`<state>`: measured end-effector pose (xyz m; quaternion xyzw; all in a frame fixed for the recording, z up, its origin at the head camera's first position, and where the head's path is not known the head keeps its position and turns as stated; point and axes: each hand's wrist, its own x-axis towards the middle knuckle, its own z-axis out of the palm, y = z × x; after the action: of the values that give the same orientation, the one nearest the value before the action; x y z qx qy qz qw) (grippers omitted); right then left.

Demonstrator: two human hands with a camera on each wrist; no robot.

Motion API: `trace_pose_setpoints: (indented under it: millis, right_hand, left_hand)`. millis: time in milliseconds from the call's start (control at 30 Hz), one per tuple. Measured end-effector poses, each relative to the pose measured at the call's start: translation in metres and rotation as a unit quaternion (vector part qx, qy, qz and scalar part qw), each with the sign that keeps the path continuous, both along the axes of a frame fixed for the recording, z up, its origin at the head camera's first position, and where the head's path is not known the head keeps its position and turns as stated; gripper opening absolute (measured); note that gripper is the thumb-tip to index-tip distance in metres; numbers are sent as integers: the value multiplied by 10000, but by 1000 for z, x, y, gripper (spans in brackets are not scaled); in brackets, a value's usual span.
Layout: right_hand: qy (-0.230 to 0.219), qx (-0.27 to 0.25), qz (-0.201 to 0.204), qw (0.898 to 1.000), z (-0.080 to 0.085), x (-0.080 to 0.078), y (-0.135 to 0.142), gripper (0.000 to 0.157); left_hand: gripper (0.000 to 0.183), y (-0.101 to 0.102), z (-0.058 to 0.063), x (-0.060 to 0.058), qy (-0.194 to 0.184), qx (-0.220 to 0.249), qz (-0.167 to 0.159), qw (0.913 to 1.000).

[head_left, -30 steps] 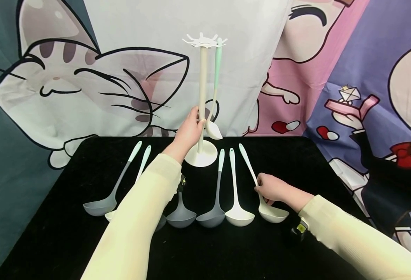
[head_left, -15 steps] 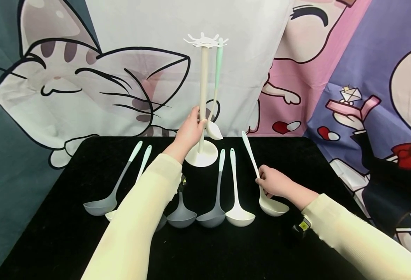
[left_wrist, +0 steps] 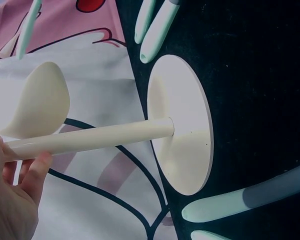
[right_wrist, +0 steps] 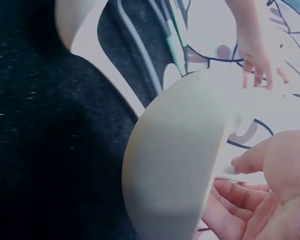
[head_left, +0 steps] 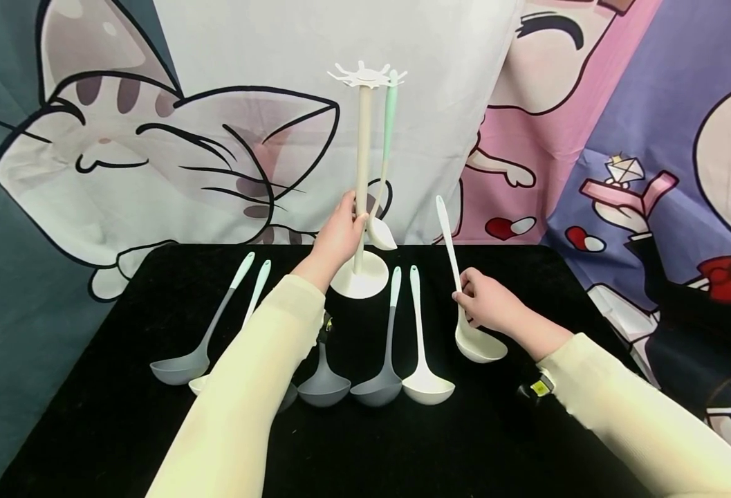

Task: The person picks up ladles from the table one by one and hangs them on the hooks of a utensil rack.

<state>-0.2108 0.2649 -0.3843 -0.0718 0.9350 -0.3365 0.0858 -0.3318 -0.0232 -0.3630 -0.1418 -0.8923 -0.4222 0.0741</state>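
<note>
In the head view my left hand (head_left: pixel 339 235) grips the cream pole of a utensil stand (head_left: pixel 364 152) at its lower half. The stand has a round base and a pronged top. One white ladle (head_left: pixel 381 234) with a mint handle hangs from a prong on the right side. My right hand (head_left: pixel 488 301) pinches the lower handle of another white ladle (head_left: pixel 480 346), its handle tilted up and its bowl toward me. That bowl fills the middle of the right wrist view, the thumb and fingers behind it. The left wrist view shows the fingers round the pole.
A row of ladles lies on the black table: a white ladle (head_left: pixel 427 387), grey ladles (head_left: pixel 377 389) (head_left: pixel 324 387) and a far-left grey ladle (head_left: pixel 181 368). My left sleeve (head_left: pixel 247 373) covers part of the row. A cartoon-printed cloth (head_left: pixel 247 152) hangs behind the table.
My right hand has raised the white ladle off the table and moved it slightly away from me, its handle rising. The left hand keeps its grip on the pole.
</note>
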Motion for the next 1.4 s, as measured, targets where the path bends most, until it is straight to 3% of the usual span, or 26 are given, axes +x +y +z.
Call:
trace_pose_setpoints:
  millis: [300, 667, 1000, 1400]
  right_hand:
    - [455, 73, -67, 9989, 24, -7, -8, 20]
    - [1221, -272, -63, 9921, 49, -10, -20, 24]
    - [1490, -764, 0, 9859, 61, -8, -33, 25]
    - [2045, -640, 75, 9767, 78, -4, -51, 25]
  left_hand:
    - [46, -1, 1, -2, 72, 4, -5, 10000]
    - [47, -1, 0, -2, 74, 43, -14, 10000]
    - [45, -1, -2, -1, 74, 45, -15, 10000]
    - [45, -1, -2, -1, -55, 14, -27, 10000]
